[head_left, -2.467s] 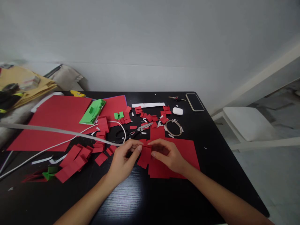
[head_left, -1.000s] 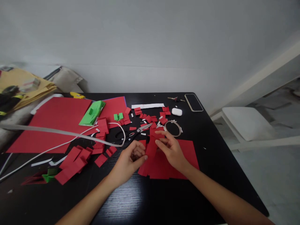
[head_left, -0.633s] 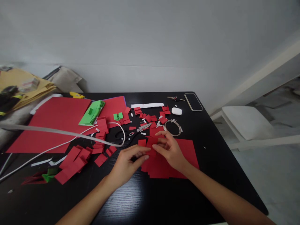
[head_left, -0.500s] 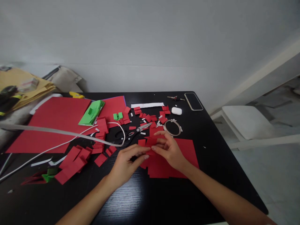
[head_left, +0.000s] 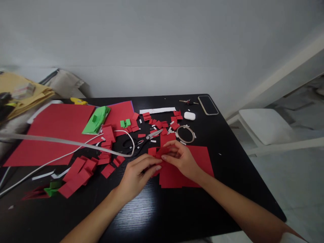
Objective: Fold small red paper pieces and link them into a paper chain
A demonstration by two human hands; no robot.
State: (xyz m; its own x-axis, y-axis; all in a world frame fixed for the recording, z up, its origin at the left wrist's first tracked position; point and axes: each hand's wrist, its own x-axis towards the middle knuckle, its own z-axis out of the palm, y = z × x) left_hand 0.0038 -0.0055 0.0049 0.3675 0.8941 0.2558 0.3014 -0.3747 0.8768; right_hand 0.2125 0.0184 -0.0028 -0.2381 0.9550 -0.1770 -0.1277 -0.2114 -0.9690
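My left hand (head_left: 138,173) and my right hand (head_left: 181,160) meet over a small red paper piece (head_left: 162,152), both pinching it with curled fingers. Under them lies a red paper square (head_left: 199,165) on the black table (head_left: 157,216). Black-handled scissors (head_left: 141,141) lie just beyond my fingers. Several cut red rectangles (head_left: 81,172) are heaped to the left of my left hand.
A big red sheet (head_left: 53,131) and folded green paper (head_left: 97,119) lie at the back left. White strips (head_left: 63,143) cross the left side. A tape ring (head_left: 186,134), earbud case (head_left: 189,115), phone (head_left: 208,105) and keys (head_left: 186,101) sit at the back right. A white chair (head_left: 263,126) stands right.
My right hand lifted off the red sheet, then came back to meet the left hand on a small red piece. The view has tilted slightly.
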